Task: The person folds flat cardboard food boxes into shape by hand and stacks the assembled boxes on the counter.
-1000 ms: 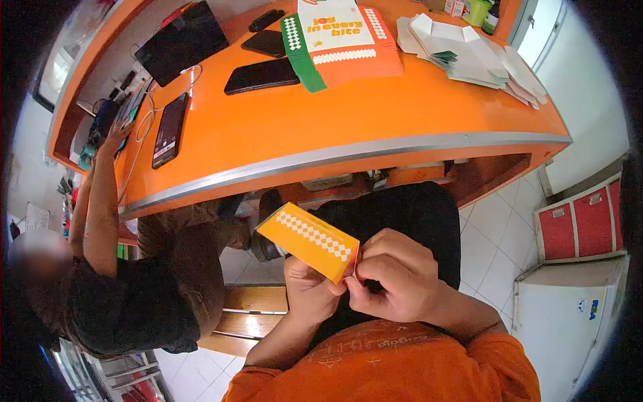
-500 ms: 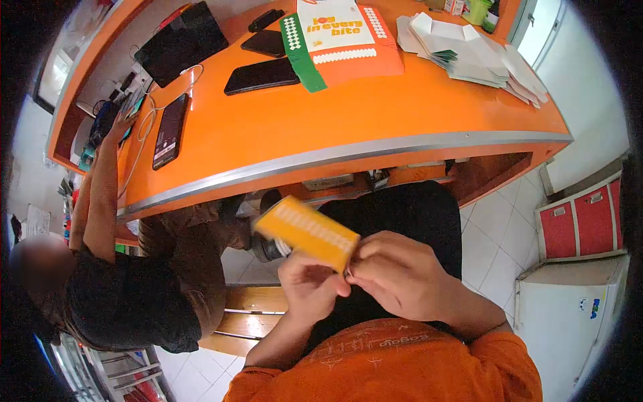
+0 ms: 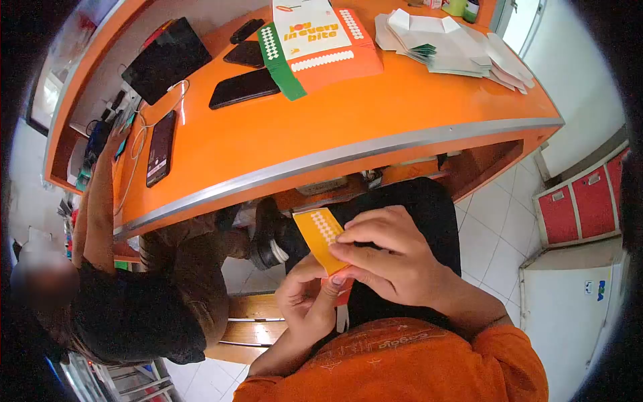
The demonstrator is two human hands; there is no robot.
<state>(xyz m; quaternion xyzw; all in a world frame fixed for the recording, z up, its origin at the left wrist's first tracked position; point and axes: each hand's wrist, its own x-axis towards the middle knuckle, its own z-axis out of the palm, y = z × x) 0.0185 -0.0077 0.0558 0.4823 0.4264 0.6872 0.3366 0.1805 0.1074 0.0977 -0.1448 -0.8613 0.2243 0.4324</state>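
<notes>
A small yellow cardboard carton piece [image 3: 310, 236] with a row of white shapes is held up above my lap. My left hand [image 3: 309, 295] pinches its lower end between thumb and fingers, where a bit of red-orange card shows below. On the right side of the yellow panel, my right hand [image 3: 392, 258] lays its fingers over the edge, thumb low near the left thumb. How the card is folded behind the fingers is hidden.
The orange counter [image 3: 375, 100] holds printed flat cartons [image 3: 321, 40], white-grey cardboard pieces [image 3: 462, 53], a tablet [image 3: 167, 60] and several phones, one a lit phone [image 3: 161, 147] near a cable. At left sits another person [image 3: 127, 308], arm on the counter. A white cabinet [image 3: 562, 315] stands at right.
The yellow carton piece has turned from lying slanted to standing more upright and moved slightly right. My right fingers have moved up onto its panel. The view has shifted slightly.
</notes>
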